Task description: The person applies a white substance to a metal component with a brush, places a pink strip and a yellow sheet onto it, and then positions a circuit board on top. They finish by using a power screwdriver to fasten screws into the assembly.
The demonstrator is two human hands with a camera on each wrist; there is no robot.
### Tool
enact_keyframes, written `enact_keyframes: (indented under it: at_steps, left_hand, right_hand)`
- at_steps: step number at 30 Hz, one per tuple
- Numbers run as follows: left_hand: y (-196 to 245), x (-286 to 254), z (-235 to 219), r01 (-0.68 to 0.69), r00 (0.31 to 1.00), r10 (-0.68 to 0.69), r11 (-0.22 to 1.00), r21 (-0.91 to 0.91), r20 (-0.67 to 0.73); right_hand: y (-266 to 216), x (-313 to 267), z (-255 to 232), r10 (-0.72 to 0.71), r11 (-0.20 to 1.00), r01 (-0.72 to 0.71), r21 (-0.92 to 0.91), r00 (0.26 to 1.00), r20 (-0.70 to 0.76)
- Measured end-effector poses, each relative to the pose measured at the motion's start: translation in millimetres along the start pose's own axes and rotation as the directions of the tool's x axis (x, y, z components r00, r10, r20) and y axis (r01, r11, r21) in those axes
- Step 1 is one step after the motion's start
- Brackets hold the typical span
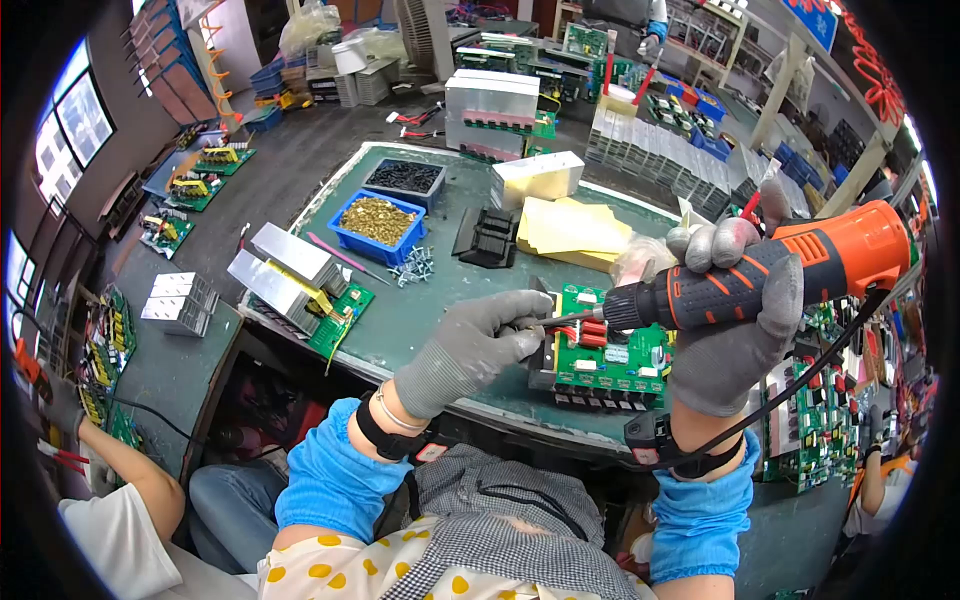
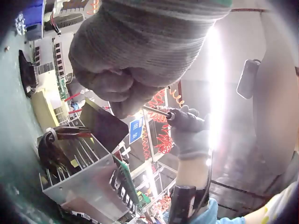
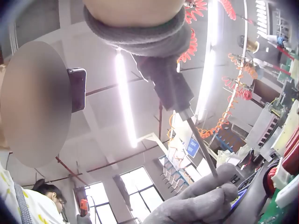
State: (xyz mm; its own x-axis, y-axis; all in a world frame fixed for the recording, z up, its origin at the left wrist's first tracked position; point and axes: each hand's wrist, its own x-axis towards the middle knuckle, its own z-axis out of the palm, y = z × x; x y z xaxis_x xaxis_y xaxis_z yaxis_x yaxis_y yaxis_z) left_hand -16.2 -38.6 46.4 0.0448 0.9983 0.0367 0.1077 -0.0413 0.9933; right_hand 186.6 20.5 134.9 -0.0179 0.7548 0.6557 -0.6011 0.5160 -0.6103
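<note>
My right hand [image 1: 722, 368] grips an orange and black electric screwdriver [image 1: 868, 248], held almost level over the bench with its bit [image 1: 572, 320] pointing left. At the bit's far end my left hand [image 1: 468, 350], in a grey glove, pinches the tip between thumb and fingers. The right wrist view shows those fingertips [image 3: 225, 173] around the end of the bit; I cannot tell whether a screw is between them. Below the bit lies a green circuit board [image 1: 625, 368] with red and white parts, joined to a finned metal heat sink [image 2: 86, 183].
A blue bin [image 1: 352, 243] of brass-coloured fasteners and a dark bin [image 1: 432, 195] of black parts stand behind, with loose screws [image 1: 412, 268] nearby. Yellow sheets [image 1: 565, 228] and black plastic pieces [image 1: 486, 238] lie beyond the board. The screwdriver's cord [image 1: 800, 385] hangs by my right wrist.
</note>
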Motion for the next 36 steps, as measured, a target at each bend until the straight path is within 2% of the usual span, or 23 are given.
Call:
enact_keyframes:
  at_steps: [5,11,17,26,29,32,35,36]
  left_hand:
    - [-4,1,6,-0.057,0.998,0.058,0.997,0.05,-0.005]
    - [-4,-3,7,-0.145,0.986,0.159,0.964,0.221,-0.049]
    - [-14,-2,6,-0.328,0.924,0.379,0.861,0.388,-0.059]
    - [-10,-5,9,-0.372,0.902,0.431,0.817,0.442,-0.037]
    - [-14,-4,12,-0.345,0.908,0.408,0.858,0.381,-0.098]
    - [-15,-3,12,-0.395,0.879,0.465,0.832,0.39,-0.102]
    - [-16,-2,10,-0.419,0.854,0.514,0.774,0.475,-0.084]
    - [-14,-4,10,-0.376,0.884,0.46,0.807,0.456,-0.085]
  right_hand:
    - [0,-2,0,0.044,0.999,-0.044,0.011,0.999,0.001]
    - [2,-4,-6,0.083,0.996,-0.082,-0.018,0.996,0.039]
    - [0,-9,-2,0.073,0.997,-0.073,-0.008,0.997,0.012]
    - [-3,-14,-1,0.045,0.999,-0.045,-0.015,0.999,0.012]
    - [-7,-18,-2,0.056,0.997,-0.056,-0.045,0.998,0.017]
    - [-6,-21,1,0.041,0.998,-0.042,-0.044,0.999,-0.019]
    - [-6,-22,-2,0.047,0.999,-0.048,-0.024,0.998,-0.042]
    - [-7,-21,-2,0.044,0.999,-0.045,-0.023,0.998,-0.047]
